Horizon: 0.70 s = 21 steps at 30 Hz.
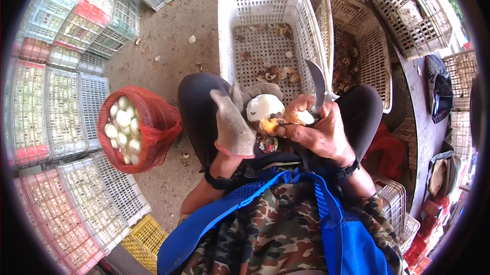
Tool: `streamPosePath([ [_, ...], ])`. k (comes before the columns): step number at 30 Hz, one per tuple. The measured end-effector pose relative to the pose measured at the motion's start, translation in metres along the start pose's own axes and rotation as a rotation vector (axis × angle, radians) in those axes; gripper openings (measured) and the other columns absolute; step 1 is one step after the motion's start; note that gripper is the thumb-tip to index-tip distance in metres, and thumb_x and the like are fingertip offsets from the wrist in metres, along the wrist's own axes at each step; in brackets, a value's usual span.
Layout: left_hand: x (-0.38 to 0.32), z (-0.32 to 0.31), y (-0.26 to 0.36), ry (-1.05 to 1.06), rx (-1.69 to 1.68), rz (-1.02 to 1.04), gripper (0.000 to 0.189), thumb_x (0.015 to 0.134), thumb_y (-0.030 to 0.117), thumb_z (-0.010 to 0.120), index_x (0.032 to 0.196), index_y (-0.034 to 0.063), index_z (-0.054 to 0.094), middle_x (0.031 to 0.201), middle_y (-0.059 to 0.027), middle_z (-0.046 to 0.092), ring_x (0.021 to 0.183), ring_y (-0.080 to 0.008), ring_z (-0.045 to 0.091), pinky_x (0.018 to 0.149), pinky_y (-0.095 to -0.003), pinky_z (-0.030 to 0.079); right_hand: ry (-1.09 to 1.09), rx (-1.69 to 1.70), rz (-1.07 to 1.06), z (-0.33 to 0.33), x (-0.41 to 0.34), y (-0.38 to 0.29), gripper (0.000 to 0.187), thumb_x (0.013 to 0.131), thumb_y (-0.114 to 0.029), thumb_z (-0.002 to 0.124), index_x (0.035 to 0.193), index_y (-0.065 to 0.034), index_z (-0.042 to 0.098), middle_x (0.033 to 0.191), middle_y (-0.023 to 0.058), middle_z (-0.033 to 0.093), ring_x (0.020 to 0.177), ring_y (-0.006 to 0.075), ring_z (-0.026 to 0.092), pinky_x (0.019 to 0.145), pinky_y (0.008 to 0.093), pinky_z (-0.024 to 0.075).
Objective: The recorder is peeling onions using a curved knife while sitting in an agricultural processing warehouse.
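My left hand (237, 121), in a fabric work glove, is around a large peeled white onion (265, 107) between my knees; its far fingers are behind the onion. My bare right hand (321, 131) holds a knife with a curved blade (316, 79), the blade pointing away from me. Brownish-yellow onion skin (270, 125) and a pale onion piece (302, 117) lie at my right fingers, beside the onion. A white plastic crate (226, 26) with scraps on its perforated bottom stands just beyond my hands.
A red mesh sack (162, 125) of peeled onions (123, 118) stands on the left. Stacked crates (65, 106) line the far left, with a yellow crate (144, 242) near the bottom. Another white crate (369, 49) holding scraps is at the right, beside a long dark board (415, 95). Skin scraps litter the floor.
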<state>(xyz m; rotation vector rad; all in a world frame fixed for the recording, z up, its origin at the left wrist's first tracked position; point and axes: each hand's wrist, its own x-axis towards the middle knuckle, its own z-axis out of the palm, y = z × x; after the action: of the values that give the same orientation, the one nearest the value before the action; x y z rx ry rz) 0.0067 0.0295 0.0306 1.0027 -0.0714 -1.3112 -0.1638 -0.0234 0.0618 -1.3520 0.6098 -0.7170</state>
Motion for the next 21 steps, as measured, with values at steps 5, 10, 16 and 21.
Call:
streamPosePath([
  [5,-0.007,0.002,0.007,-0.221,0.067,-0.161,0.091,0.095,0.07,0.011,0.121,-0.0073,0.052,0.102,-0.0191,0.067,0.086,-0.026,0.068,0.08,-0.0347,0.057,-0.095,0.037,0.193,-0.008,0.002,-0.011,0.018,0.081,-0.007,0.079,0.089,-0.0002,0.064,0.083,0.0032,0.068,0.071,0.0063,0.063,0.062,0.0226,0.0507],
  [10,0.004,-0.004,-0.005,-0.075,-0.139,-0.144,0.073,0.097,0.058,0.018,0.11,-0.0017,0.057,0.098,-0.0174,0.067,0.087,-0.0278,0.068,0.078,-0.0404,0.058,0.003,-0.019,0.112,0.008,0.007,-0.015,0.034,0.074,-0.016,0.087,0.093,0.0004,0.064,0.09,0.0056,0.067,0.071,0.007,0.063,0.063,0.0241,0.0516],
  [16,0.008,-0.011,-0.013,-0.132,0.086,0.079,0.077,0.095,0.069,0.018,0.108,0.0023,0.053,0.101,-0.0171,0.066,0.085,-0.0286,0.067,0.075,-0.0402,0.058,0.092,-0.188,0.046,0.013,0.004,0.0,0.033,0.072,-0.015,0.087,0.092,-0.003,0.065,0.084,0.004,0.065,0.076,0.0099,0.063,0.066,0.0273,0.0507],
  [21,0.014,-0.012,-0.02,-0.122,-0.003,0.136,0.073,0.096,0.067,0.017,0.104,0.0034,0.053,0.101,-0.0171,0.066,0.085,-0.0281,0.067,0.074,-0.0395,0.058,0.082,-0.232,0.026,0.011,0.004,0.002,0.024,0.076,-0.011,0.083,0.089,-0.0027,0.064,0.084,0.0037,0.065,0.076,0.0092,0.063,0.066,0.0265,0.0507],
])
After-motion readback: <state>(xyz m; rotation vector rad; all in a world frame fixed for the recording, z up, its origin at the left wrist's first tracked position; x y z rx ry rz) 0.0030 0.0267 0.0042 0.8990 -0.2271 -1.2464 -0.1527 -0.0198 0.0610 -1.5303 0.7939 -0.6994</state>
